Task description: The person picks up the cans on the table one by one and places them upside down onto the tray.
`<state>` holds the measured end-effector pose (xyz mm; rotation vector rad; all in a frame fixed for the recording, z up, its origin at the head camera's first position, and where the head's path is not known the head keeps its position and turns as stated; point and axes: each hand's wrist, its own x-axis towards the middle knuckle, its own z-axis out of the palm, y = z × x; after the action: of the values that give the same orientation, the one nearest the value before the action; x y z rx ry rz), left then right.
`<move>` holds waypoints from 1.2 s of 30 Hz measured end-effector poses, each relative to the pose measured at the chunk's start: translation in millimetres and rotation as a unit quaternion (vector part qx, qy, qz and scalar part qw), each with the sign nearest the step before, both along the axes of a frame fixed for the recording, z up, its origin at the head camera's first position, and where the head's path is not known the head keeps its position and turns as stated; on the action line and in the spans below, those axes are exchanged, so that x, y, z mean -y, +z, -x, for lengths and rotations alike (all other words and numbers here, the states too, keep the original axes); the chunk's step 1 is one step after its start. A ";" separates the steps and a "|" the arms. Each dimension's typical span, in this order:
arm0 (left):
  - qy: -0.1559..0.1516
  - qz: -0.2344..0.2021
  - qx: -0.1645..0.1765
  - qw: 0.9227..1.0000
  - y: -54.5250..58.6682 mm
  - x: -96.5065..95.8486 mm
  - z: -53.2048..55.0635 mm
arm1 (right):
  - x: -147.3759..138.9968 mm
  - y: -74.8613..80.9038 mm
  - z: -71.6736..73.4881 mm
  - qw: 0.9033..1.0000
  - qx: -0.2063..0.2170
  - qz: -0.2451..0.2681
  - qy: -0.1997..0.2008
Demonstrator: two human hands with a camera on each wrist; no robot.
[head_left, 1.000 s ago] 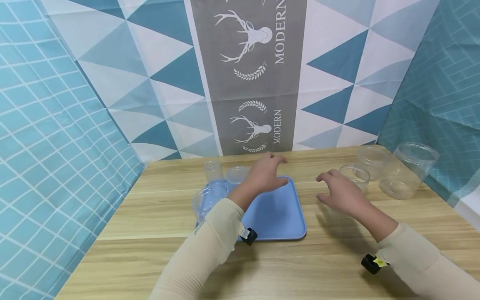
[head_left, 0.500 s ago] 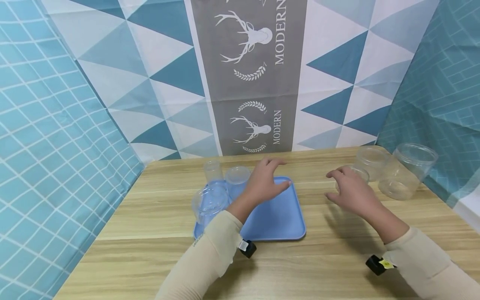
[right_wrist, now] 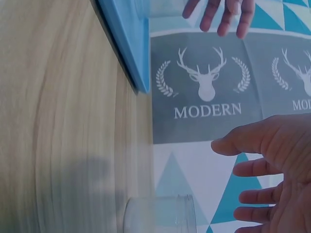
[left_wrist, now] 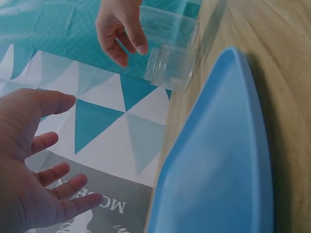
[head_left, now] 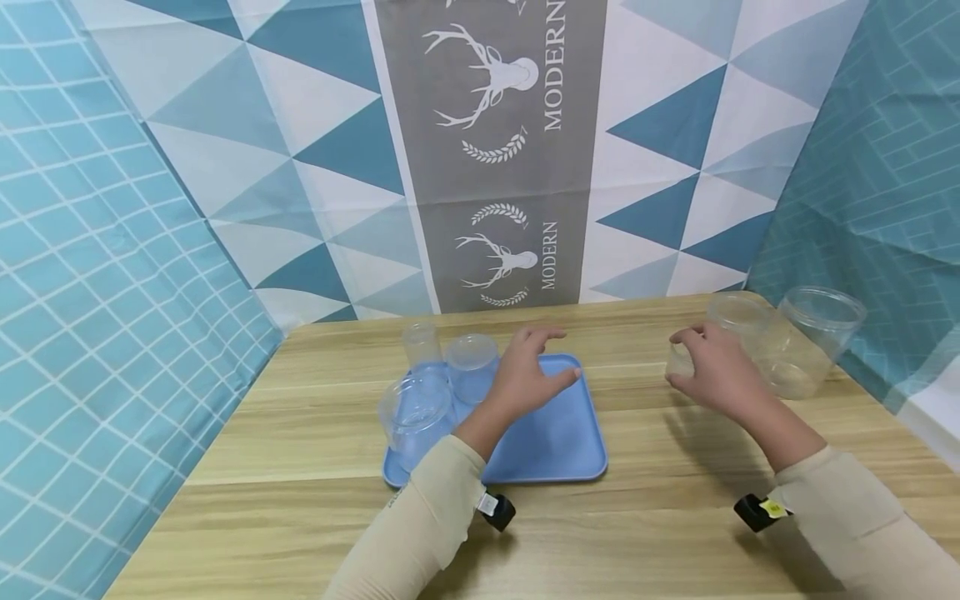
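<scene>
My right hand [head_left: 716,371] hovers at the right side of the table with its fingers loosely bent and nothing between them. Close behind it stands a small clear jar [head_left: 678,360], partly hidden by the hand in the head view. The left wrist view has this jar [left_wrist: 171,68] upright on the table, just below the right hand's fingertips. Over the blue tray [head_left: 551,433] my left hand [head_left: 521,375] is held with thumb and fingers spread, holding nothing. Standing on the tray's left part are a wide-rimmed clear jar [head_left: 415,408], a narrow one [head_left: 423,343] and a medium one [head_left: 472,367].
A large clear jar [head_left: 813,342] and another clear jar [head_left: 738,317] stand at the back right of the wooden table [head_left: 300,517]. Printed cloth [head_left: 517,167] hangs behind the table, and tile-patterned curtains flank both sides.
My right hand has moved to the right, toward the small jar. The left hand stays over the tray with hardly any shift, and the jars stand where they were.
</scene>
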<state>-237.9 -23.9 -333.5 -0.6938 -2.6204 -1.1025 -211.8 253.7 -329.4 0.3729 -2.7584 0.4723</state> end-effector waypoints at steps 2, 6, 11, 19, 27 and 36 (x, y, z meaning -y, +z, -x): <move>0.001 -0.018 0.012 1.000 -2.1 -0.1 0.2 | -2.5 0.0 0.8 1.000 -0.003 0.000 0.001; 0.000 -0.050 0.029 0.998 -5.7 0.3 0.9 | -7.1 -0.1 2.7 1.000 -0.002 -0.001 0.000; 0.000 -0.079 0.049 0.996 -8.7 0.9 1.2 | -12.8 -1.0 6.8 1.000 0.014 0.001 -0.006; 0.000 -0.101 0.089 0.991 -13.6 -0.5 2.9 | -25.2 -0.5 14.2 0.999 0.043 -0.006 -0.002; -0.010 -0.127 0.133 0.983 -21.5 -5.4 4.5 | -32.5 -1.5 19.4 0.998 0.068 -0.012 -0.008; -0.025 -0.172 0.174 0.969 -27.7 -13.3 7.1 | -37.1 -2.2 29.3 0.997 0.076 -0.032 -0.004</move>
<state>-245.1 -10.7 -361.2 -0.5309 -2.5806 -1.7800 -241.1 290.9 -331.6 0.3552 -2.9269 0.4269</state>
